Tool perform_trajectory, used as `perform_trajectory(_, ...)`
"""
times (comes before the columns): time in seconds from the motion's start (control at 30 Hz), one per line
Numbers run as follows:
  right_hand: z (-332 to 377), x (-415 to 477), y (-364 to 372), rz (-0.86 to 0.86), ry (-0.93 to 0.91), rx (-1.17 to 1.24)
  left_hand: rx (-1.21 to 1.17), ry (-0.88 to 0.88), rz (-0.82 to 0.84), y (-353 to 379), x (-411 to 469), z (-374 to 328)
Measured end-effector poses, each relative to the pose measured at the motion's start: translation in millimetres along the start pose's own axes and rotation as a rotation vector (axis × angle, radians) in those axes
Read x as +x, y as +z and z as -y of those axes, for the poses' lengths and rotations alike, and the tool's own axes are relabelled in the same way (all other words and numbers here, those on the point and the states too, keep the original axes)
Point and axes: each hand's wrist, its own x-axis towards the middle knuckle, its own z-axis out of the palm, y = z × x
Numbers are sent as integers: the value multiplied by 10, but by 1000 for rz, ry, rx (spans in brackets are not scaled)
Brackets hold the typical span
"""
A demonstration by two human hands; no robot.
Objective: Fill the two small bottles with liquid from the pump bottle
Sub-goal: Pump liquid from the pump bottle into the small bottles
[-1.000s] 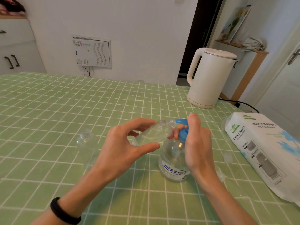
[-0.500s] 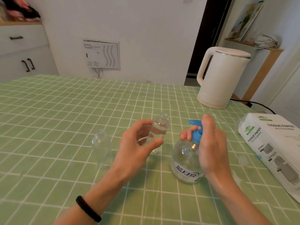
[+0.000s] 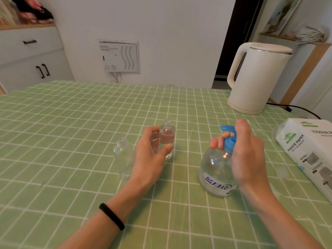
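A clear pump bottle (image 3: 215, 175) with a blue pump head (image 3: 229, 139) stands on the green checked tablecloth (image 3: 71, 126). My right hand (image 3: 248, 155) grips it at the pump head, fingers curled under the spout. To its left, a small clear bottle (image 3: 167, 133) with an open neck stands upright. My left hand (image 3: 150, 151) is curled round it, thumb in front and fingers behind. A second small clear bottle (image 3: 124, 155), uncapped and seemingly empty, stands just left of my left hand.
A white kettle (image 3: 256, 78) stands at the back right, its black cable (image 3: 296, 108) trailing to the right. A tissue paper pack (image 3: 312, 153) lies along the right edge. A small clear cap (image 3: 282, 172) lies between the pack and the pump bottle.
My left hand has taken the small bottle from a tilt at the pump spout to upright, left of the pump bottle and lower. My right hand stays on the pump head.
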Motion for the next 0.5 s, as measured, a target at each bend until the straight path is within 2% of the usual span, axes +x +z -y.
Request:
perform_trajectory(0.33, -7, 6, -2, -4, -6, 14, 81, -23, 54, 14, -75, -54)
perform_trajectory(0.5, 2, -8, -6, 5, -1, -9, 274, 50, 143, 100, -269, -309)
